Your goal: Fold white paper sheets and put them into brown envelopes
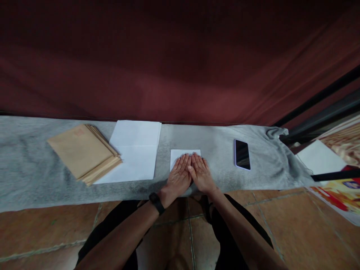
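Observation:
A small white sheet of paper (176, 153), perhaps folded, lies on the grey cloth in front of me. My left hand (180, 174) rests flat on it, fingers stretched out and pointing away from me. Close beside it, my right hand (201, 174) also presses down flat, its thumb lying over the edge of the left hand. Both hands cover most of the paper, so only its far edge and left side show. A stack of larger white sheets (137, 157), with a crease across the top one, is to the left.
Several brown envelopes (81, 150) lie fanned over the left part of the white stack. A phone (242, 154) in a pale purple case is on the right. The grey cloth (216, 137) covers a narrow bench against a dark red curtain (168, 75). Black bars (323, 93) stand at right.

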The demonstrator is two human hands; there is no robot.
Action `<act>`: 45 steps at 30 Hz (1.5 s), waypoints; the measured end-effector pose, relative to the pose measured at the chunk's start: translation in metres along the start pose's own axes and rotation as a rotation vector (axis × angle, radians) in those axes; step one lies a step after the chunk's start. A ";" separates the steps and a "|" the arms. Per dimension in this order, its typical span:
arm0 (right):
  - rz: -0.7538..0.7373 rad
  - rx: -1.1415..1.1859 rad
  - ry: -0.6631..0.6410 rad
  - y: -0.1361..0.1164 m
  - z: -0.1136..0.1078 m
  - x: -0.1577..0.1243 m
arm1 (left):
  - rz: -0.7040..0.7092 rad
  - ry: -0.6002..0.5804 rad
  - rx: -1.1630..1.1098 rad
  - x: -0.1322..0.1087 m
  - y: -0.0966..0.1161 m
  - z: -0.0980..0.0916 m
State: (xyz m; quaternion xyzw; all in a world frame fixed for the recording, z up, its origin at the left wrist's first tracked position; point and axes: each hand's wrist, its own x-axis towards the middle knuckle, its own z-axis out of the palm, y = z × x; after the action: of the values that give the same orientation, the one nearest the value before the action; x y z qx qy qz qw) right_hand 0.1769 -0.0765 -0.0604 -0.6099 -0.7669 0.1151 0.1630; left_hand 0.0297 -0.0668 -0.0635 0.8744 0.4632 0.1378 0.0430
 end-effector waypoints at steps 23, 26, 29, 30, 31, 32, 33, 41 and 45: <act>0.082 0.254 0.078 0.038 -0.024 0.010 | 0.180 -0.042 -0.077 0.000 0.018 -0.012; 0.002 0.262 -0.027 0.034 -0.026 0.008 | 0.189 -0.075 -0.085 -0.004 0.021 -0.008; -0.019 0.185 -0.060 0.030 -0.023 0.006 | 0.215 -0.082 -0.097 -0.005 0.020 -0.007; -0.016 0.161 -0.056 0.030 -0.022 0.007 | 0.221 -0.078 -0.101 -0.006 0.020 -0.007; -0.013 0.142 -0.051 0.030 -0.021 0.007 | 0.225 -0.074 -0.107 -0.007 0.021 -0.008; -0.008 0.128 -0.048 0.030 -0.020 0.008 | 0.228 -0.071 -0.115 -0.007 0.021 -0.009; -0.005 0.119 -0.047 0.030 -0.020 0.010 | 0.232 -0.068 -0.123 -0.007 0.022 -0.010; 0.005 0.115 -0.016 0.032 -0.023 0.009 | 0.158 -0.014 -0.155 0.008 0.008 -0.028; -0.016 0.072 -0.009 0.030 -0.022 0.001 | 0.036 0.027 -0.077 0.014 -0.001 -0.025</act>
State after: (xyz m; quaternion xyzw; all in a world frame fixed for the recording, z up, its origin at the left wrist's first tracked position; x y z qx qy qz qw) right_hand 0.2117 -0.0691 -0.0512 -0.5969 -0.7680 0.1439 0.1823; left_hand 0.0291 -0.0558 -0.0374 0.8783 0.4424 0.1681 0.0680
